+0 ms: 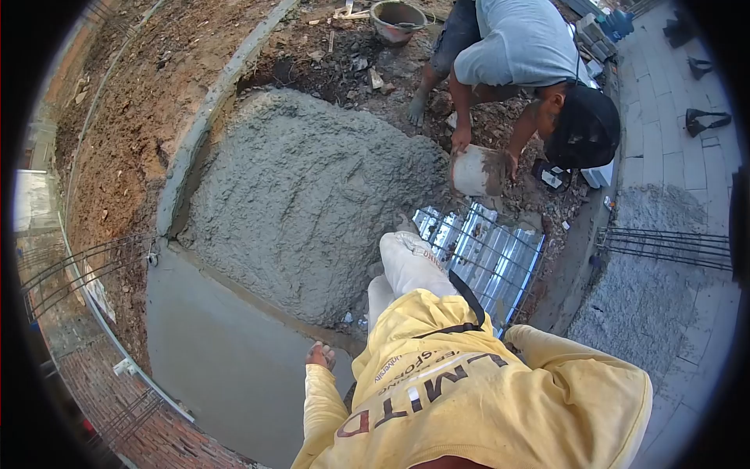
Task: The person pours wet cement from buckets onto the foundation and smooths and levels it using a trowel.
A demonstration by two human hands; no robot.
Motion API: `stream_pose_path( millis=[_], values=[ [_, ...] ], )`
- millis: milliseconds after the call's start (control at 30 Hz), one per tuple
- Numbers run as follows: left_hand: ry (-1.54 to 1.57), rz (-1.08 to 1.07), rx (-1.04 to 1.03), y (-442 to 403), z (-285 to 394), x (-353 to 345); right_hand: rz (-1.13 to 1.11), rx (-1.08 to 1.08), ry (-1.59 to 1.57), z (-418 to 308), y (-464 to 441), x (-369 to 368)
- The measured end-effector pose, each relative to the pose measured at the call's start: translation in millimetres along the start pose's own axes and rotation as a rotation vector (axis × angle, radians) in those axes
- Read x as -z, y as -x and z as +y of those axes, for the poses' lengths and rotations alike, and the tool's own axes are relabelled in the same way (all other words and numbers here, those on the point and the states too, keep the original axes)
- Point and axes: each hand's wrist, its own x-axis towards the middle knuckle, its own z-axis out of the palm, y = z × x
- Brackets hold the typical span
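Observation:
My left hand [320, 356] is low by the edge of the smooth grey concrete slab [226, 352]. Its fingers look curled in, and whatever may be inside them is hidden. My right arm, in a yellow sleeve [582, 375], bends across the body, with its hand out of sight. Ahead lies a heap of rough wet concrete [312, 195], touching the slab's border. Beside my knee, corrugated metal sheets [484, 250] lie under a rebar grid. A co-worker [523, 47] bends over the far side of the heap, both hands on a tilted, cement-smeared bucket [476, 172].
Another bucket [397, 22] stands at the back on rubble. A concrete edge beam [207, 109] runs along the left, with soil beyond it. Rebar rods stick out at the left [86, 270] and at the right [664, 246]. Paving [664, 102] borders the right side.

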Motion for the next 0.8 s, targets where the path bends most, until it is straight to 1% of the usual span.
stream_pose_path(
  millis=[167, 267, 433, 500, 567, 633, 667, 733, 800],
  values=[
    [0.035, 0.016, 0.005, -11.0, -1.1, -0.8, 0.004, -0.026, 0.036, 11.9, 2.9, 9.9],
    [0.079, -0.001, 0.009, -26.5, -10.4, -0.8, 0.019, -0.048, 0.078, 21.8, -16.2, 21.6],
    [0.148, -0.032, 0.037, -42.9, -24.9, -14.2, 0.072, -0.068, 0.185, 22.5, -41.2, 76.1],
    [0.223, -0.004, -0.026, -66.3, -43.9, -21.5, 0.103, -0.057, 0.220, 11.9, -53.7, 101.7],
    [0.256, -0.008, -0.089, -90.4, -58.2, -36.7, 0.142, -0.033, 0.240, -8.7, -69.4, 126.1],
    [0.259, -0.039, -0.158, -98.1, -49.8, -62.7, 0.181, 0.012, 0.255, -45.1, -91.2, 145.2],
    [0.255, -0.066, -0.230, -98.0, -44.4, -80.1, 0.195, 0.050, 0.256, -67.4, -102.0, 154.0],
    [0.241, -0.118, -0.379, -74.8, -3.8, -139.0, 0.204, 0.146, 0.221, -125.5, -122.1, 171.9],
    [0.154, -0.155, -0.389, -78.1, 14.9, -195.3, 0.188, 0.271, 0.170, -185.2, -153.2, 186.2]
  ],
)
